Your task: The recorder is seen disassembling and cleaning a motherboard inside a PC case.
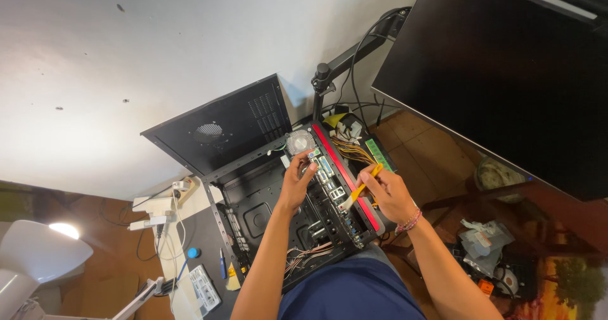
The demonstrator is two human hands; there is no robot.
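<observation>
Now right hand (387, 193) grips yellow brush (362, 187), bristles on motherboard (326, 187).

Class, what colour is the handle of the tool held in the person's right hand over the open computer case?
Yellow. The handle shows best in the head view.

The computer case (297, 206) lies open on the bench (202, 231); its side panel (218, 127) leans behind it, the monitor (500, 73) hangs to the right, and a lamp (38, 250) sits far left.
</observation>
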